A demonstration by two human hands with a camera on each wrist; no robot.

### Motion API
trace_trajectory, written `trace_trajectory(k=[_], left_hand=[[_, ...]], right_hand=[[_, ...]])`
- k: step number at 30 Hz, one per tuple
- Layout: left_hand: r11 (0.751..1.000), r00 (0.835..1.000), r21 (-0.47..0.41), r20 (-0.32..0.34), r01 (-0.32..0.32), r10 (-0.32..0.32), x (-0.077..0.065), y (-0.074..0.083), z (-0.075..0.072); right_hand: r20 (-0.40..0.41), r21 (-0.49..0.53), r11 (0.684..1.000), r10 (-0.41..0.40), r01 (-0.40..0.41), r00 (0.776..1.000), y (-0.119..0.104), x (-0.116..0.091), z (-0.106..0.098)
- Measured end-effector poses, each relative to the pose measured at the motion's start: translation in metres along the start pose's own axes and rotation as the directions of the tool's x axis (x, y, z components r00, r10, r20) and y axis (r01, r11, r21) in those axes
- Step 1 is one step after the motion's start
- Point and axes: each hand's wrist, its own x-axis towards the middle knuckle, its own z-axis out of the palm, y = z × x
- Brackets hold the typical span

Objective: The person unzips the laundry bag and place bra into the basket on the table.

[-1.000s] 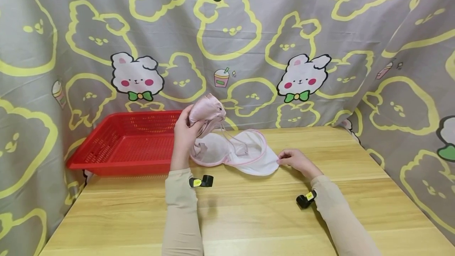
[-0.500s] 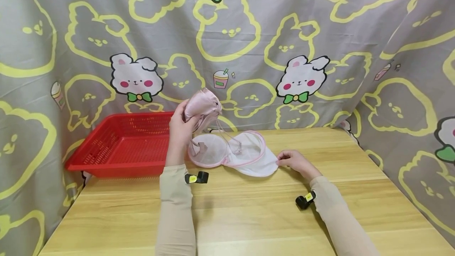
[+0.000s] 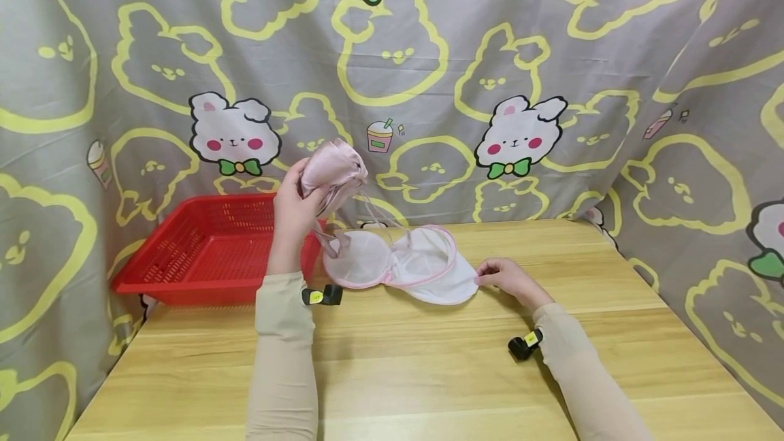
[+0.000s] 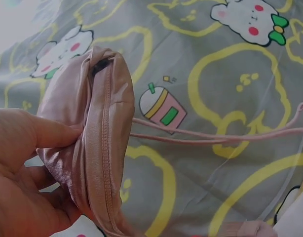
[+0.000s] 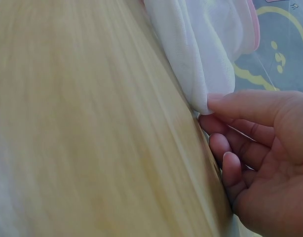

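A folded pink satin bra (image 3: 333,167) is gripped by my left hand (image 3: 292,206), raised above the table between the basket and the bag. In the left wrist view, the thumb presses the bra's folded cups (image 4: 107,133), and two thin straps (image 4: 215,138) stretch off to the right. Below lies a white mesh laundry bag (image 3: 361,260) with pink trim and an open mouth on its right part. The bra's straps and band trail down over it. My right hand (image 3: 510,279) pinches the bag's right end between thumb and forefinger, low by the tabletop (image 5: 107,128).
A red perforated plastic basket (image 3: 202,286) stands at the back left, partly behind my left hand. Behind the wooden table (image 3: 429,366) hangs a grey curtain (image 3: 422,175) printed with cartoon rabbits. Black cameras (image 3: 525,344) sit on both wrists.
My left hand has moved left and slightly up with the bra, drawing its straps and band leftward off the bag. The right hand keeps its pinch and place.
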Motion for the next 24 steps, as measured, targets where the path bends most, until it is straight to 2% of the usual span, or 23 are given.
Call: trace_trajectory(k=[5,18,24], left_hand=[[0.999,1.000,0.041,-0.012,-0.023,0.023,0.005,0.003,-0.011],[0.986,0.999,0.162,-0.042,0.035,-0.028,0.013,0.014,-0.048],[0.983,0.996,0.176,-0.081,0.045,-0.031,0.018,0.008,-0.066]], right_hand=[[-0.002,0.010,1.000,-0.007,0.007,1.000,-0.001,-0.001,-0.001],[-0.009,0.032,0.999,0.005,-0.004,1.000,-0.002,-0.001,0.000],[-0.005,0.031,1.000,0.003,-0.003,1.000,-0.001,0.000,-0.001]])
